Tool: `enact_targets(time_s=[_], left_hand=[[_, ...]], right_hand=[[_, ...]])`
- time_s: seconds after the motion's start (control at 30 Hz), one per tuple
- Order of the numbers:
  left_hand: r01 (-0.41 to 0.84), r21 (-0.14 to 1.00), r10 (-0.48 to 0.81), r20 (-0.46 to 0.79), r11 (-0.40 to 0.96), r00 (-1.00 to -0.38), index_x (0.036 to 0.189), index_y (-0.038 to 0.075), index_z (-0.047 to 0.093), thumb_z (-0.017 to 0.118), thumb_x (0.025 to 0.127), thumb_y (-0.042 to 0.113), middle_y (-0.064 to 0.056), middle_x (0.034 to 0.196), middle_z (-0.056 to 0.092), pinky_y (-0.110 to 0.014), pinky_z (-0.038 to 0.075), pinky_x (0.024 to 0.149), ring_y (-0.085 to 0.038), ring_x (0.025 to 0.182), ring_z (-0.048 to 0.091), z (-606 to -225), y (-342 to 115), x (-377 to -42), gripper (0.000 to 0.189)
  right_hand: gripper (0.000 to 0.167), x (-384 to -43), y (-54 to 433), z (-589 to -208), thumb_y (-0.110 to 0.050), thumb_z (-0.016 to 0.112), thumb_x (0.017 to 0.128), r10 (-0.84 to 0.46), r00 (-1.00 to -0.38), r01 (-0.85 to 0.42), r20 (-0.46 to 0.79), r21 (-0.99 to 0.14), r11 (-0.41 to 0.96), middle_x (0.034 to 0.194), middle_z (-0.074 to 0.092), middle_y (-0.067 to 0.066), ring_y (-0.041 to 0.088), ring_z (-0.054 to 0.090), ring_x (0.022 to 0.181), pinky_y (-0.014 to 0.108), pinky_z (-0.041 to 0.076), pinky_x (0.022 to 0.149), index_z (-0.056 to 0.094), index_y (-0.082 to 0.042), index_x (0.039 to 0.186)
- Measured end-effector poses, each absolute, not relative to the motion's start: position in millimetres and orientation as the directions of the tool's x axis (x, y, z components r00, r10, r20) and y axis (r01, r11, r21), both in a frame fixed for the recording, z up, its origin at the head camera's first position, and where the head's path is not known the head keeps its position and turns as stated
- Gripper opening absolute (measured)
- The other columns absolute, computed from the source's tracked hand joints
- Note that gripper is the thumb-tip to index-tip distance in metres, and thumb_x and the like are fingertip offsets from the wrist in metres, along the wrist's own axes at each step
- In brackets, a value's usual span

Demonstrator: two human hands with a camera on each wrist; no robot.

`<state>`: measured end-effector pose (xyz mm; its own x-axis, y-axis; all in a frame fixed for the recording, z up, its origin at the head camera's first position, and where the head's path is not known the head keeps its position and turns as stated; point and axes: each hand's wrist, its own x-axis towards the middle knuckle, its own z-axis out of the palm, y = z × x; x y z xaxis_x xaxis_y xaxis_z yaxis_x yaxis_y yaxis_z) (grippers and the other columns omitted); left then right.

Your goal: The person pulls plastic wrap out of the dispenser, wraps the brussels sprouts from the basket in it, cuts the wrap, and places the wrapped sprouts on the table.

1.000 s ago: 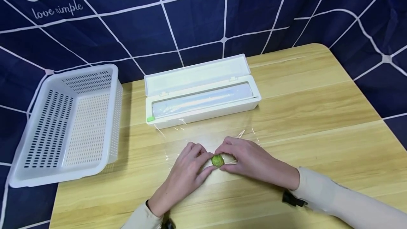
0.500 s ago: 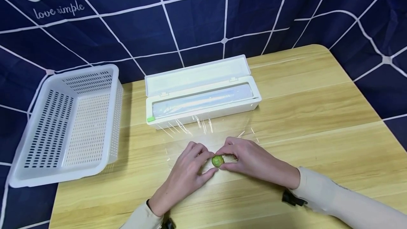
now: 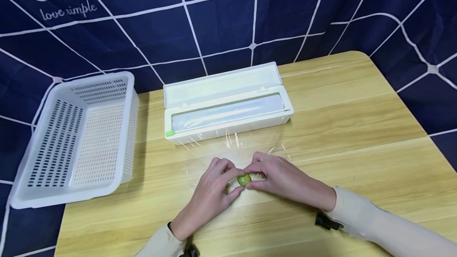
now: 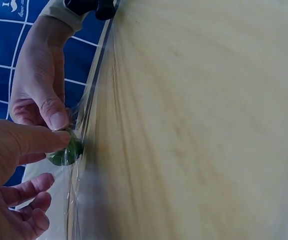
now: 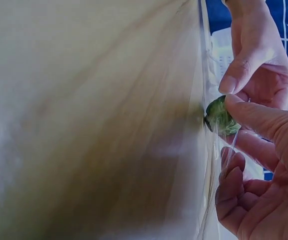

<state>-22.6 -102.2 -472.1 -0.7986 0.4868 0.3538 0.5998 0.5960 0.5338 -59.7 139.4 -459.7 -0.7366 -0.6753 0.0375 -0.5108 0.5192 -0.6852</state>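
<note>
A small round green ball [image 3: 244,179], mottled with a yellowish-brown patch, sits between both hands in the head view. The thumb and forefinger of my left hand [image 3: 213,187] pinch it from the left. From the right, my right hand [image 3: 276,175] pinches it with thumb and fingertips. Clear cling film [image 3: 232,150] spreads on the table from the white box to the hands. Strands of it run over the green ball [image 5: 219,115] and past the curled fingers in the right wrist view. In the left wrist view the fingers cover part of the green ball [image 4: 66,155].
Behind the hands stands a white cling film box [image 3: 228,130], lid raised, with a film roll [image 3: 228,112] inside and a green slider [image 3: 169,133] at its left end. A white perforated basket [image 3: 125,146] stands at the left of the wooden table [image 3: 357,130]. Dark blue cloth hangs behind.
The green ball has turned a little, now showing a brownish patch. Bright creases have appeared in the film just before the box. Both hands stay in almost the same place.
</note>
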Motion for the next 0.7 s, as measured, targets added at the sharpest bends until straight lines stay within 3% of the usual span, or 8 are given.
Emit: enact_targets(time_s=[0.7], left_hand=[[0.547,0.545,0.471,0.288,0.635,-0.834,0.113,0.007,0.082,0.094,0.088,0.016,0.003,0.101,0.067,-0.028,0.048,0.075,-0.016,0.093,0.051,-470.8,-103.7,-24.0,0.029]], right_hand=[[0.029,-58.6,135.4,-459.2,-0.033,0.084,0.099,-0.664,-0.748,-0.510,0.011,-0.649,0.564,0.092,0.056,-0.012,0.003,0.045,0.073,0.024,0.046,0.062,0.083,-0.021,0.126]])
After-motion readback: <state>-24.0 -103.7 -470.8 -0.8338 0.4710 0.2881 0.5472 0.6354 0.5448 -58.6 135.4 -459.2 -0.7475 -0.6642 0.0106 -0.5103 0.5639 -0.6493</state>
